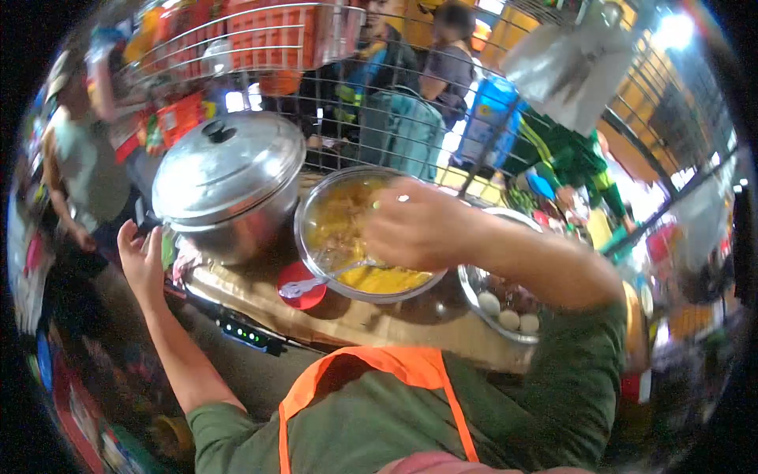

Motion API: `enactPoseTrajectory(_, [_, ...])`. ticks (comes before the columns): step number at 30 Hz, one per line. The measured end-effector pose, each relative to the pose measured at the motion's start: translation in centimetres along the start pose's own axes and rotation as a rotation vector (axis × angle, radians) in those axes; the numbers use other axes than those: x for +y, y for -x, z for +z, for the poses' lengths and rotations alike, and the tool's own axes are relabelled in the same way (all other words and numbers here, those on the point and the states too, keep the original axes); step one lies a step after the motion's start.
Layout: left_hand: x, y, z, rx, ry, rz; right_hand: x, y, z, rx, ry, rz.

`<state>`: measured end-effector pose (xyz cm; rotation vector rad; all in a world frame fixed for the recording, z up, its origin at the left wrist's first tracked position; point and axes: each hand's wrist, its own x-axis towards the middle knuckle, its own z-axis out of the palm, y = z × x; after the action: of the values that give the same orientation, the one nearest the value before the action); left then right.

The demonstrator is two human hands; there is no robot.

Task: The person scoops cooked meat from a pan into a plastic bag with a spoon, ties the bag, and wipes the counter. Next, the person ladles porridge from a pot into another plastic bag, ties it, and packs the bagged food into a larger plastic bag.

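Head view, from above an orange apron (371, 362). We find the right hand (414, 227) above the steel bowl (380, 299) of yellow stew (391, 280), its fingers curled and gathered toward the food; blur and the angle obscure the tips, so we cannot tell whether anything is pinched there or whether they touch the stew. The governing relation is with the metal serving utensil (353, 268) (a spoon or a ladle; its head is concealed). We place its visible shaft just below and to the left of those curled fingers, across the bowl's near-left rim, its long axis slanting from beside the hand down toward the red dish (313, 301), over which lies what seems to be its white handle end (296, 289). The right hand is clearly nearer to the shaft; the left hand (144, 272) stands well apart from it, raised, fingers spread with no object visible between them, just beside the lidded aluminium pot (229, 189). We cannot settle whether it touches the pot. Beneath the right forearm, we note a metal basin (469, 299) with pale eggs (509, 320).
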<state>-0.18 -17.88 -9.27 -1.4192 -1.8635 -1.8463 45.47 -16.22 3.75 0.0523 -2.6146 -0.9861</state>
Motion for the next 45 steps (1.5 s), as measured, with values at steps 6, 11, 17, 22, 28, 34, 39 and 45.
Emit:
enactPoseTrajectory(6, [-1.9, 9.2, -2.0, 0.338, 0.125, 0.009, -0.5, 14.8, -11.3, -0.480, 0.065, 0.678])
enactPoseTrajectory(11, [1.4, 17.0, -1.5, 0.422, 0.184, -0.036, -0.5, 27.6, -13.8, -0.761, -0.120, 1.086])
enactPoseTrajectory(17, [21.1, 24.2, 2.2, 0.247, -0.077, -0.024, -3.8, 32.2, -10.0, -0.846, -0.508, 1.027])
enactPoseTrajectory(22, [24.5, 28.1, 2.1, 0.040, -0.244, 0.399, -6.3, 33.1, -4.0, -0.696, -0.492, 0.883])
enactPoseTrajectory(28, [24.6, 29.5, 1.4, -0.055, 0.048, 0.046, -6.3, 32.8, -3.4, -0.551, -0.573, 1.070])
enactPoseTrajectory(34, [27.2, 29.5, 3.8, -0.173, 0.185, -0.013, -4.7, 31.1, -7.4, -0.376, -0.402, 1.141])
enactPoseTrajectory(39, [28.5, 30.0, 6.0, -0.250, 0.047, 0.235, -2.1, 31.7, -12.2, -0.277, -0.374, 1.167])
enactPoseTrajectory(45, [29.4, 30.9, 5.4, -0.710, 0.342, -0.066, 0.0, 34.5, -21.5, -0.189, -0.376, 1.429])
